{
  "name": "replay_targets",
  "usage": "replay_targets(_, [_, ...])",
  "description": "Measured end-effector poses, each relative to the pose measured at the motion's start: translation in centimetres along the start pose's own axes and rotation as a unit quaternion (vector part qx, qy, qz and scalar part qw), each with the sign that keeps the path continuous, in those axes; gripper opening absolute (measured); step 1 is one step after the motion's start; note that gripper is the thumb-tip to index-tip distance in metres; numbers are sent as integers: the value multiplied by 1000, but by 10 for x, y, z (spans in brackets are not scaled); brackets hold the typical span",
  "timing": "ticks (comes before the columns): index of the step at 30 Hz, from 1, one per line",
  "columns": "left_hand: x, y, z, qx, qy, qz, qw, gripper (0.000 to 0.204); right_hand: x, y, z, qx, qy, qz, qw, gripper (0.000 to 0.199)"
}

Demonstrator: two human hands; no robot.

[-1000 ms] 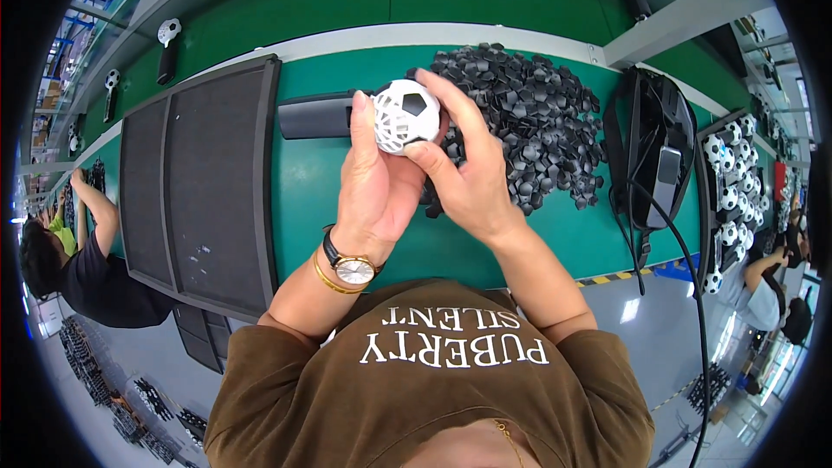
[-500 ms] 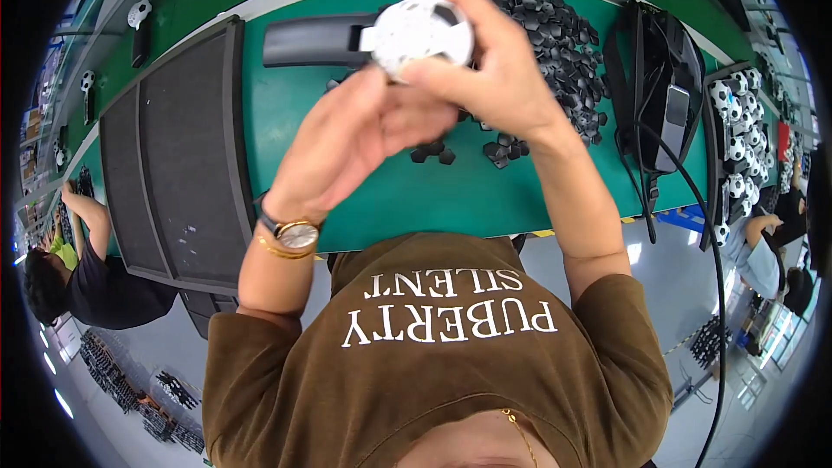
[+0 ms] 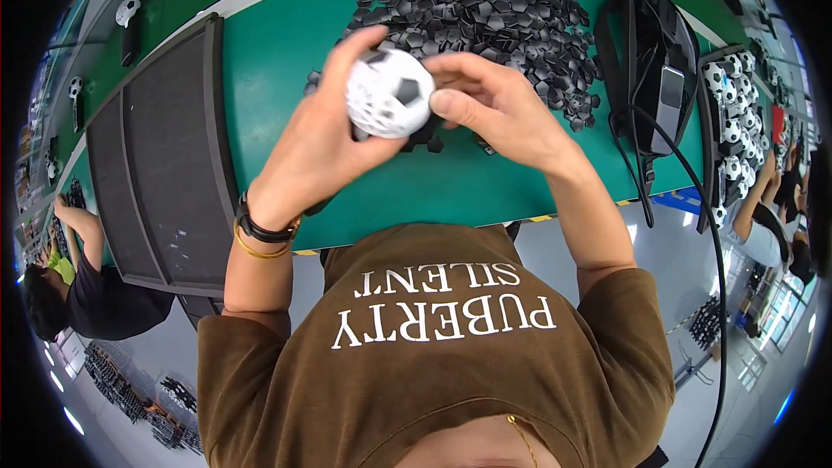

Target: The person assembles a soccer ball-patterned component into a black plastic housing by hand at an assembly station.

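A small white ball with black panels and open holes is held above the green table. My left hand cups it from the left and below, with a watch and a bangle on that wrist. My right hand grips the ball from the right, thumb pressed near a black panel. A big heap of loose black panel pieces lies on the table just behind the hands. A few pieces lie scattered under the ball.
A dark grey tray stands at the left of the table. A black bag with a cable sits at the right, beside a rack of finished black-and-white balls. Other people work at the far left and far right.
The ball and both hands have come lower in view and nearer to me. The ball has been turned between the hands, and the grip has shifted.
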State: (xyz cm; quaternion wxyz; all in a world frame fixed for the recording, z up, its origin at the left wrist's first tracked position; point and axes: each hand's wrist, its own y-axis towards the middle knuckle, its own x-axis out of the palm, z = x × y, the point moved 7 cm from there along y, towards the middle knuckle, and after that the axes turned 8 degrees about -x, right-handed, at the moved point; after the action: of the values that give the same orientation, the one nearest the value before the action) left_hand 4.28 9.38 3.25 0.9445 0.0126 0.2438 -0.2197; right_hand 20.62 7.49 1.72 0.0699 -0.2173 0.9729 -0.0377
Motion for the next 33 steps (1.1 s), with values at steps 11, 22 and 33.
replay_targets(11, [-17, -6, -32, -76, -114, 59, 989, 80, 28, -17, 19, -224, -449, -92, 860, 14])
replay_targets(22, [-8, -9, -40, -125, -250, 60, 958, 82, 3, -1, -10, -33, -104, 23, 994, 11])
replay_targets(33, [13, 4, -23, -73, -312, 90, 943, 83, 21, 17, -21, -239, 25, 265, 934, 8])
